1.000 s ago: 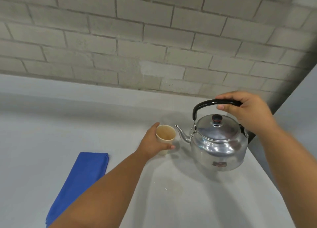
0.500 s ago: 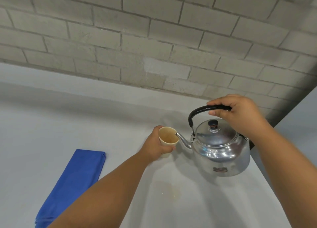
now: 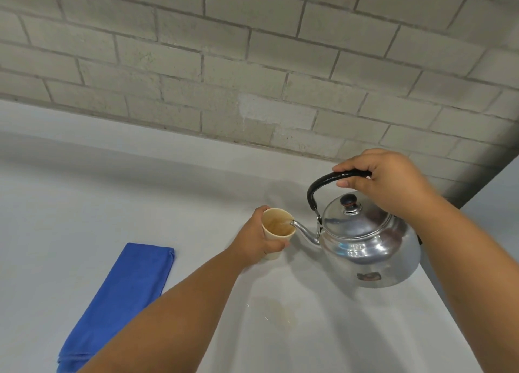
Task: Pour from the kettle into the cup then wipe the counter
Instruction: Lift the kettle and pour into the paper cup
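While both hands grip kettle (image 3: 368, 249) and cup (image 3: 276, 236), counter (image 3: 84, 204) lies open leftward.

Even, soft, fairly bright light, no hard hotspots on the counter (image 3: 84, 193). Diffuse shadow band on the counter along the foot of the brick wall (image 3: 252, 49); darker shade in the corner right of the kettle (image 3: 368, 249). Kettle body shows bright specular streaks and smeared reflections; soft shadow beneath it and toward the wall behind it. Wide-angle distortion: wall courses and counter edge bow and tilt away from the kettle toward the frame edges. Centre reasonably sharp, edges softer, slight compression mush. Faint sheen on a wet patch (image 3: 278, 313) in front of the kettle.
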`<state>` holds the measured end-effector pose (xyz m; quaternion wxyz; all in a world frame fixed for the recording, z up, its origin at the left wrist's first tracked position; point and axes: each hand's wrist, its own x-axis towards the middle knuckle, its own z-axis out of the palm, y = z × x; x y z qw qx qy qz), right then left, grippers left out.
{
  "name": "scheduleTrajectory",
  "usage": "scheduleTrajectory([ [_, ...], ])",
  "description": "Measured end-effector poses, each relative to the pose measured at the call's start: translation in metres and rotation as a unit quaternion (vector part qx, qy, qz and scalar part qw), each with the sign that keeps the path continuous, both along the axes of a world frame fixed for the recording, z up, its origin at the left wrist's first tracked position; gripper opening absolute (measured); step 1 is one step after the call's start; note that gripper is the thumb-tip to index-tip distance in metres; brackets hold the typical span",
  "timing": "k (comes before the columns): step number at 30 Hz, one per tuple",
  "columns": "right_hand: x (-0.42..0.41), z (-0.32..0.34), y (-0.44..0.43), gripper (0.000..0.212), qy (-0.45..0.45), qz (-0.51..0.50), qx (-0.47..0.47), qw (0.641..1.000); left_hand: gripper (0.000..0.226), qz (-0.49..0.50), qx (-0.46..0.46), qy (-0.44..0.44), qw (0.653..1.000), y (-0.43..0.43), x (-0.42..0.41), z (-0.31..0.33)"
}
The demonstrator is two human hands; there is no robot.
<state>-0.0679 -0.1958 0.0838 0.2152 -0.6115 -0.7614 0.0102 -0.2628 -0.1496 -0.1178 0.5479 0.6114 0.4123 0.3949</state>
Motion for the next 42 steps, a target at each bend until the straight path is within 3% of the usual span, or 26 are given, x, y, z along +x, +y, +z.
scheduleTrajectory([
  [42, -0.0069, 0.0056, -0.0025, 0.028, -0.033, -0.011, -0.005, 0.999, 0.063, -0.004, 0.012, 0.018, 1.000, 0.0017, 0.0000, -0.0018],
])
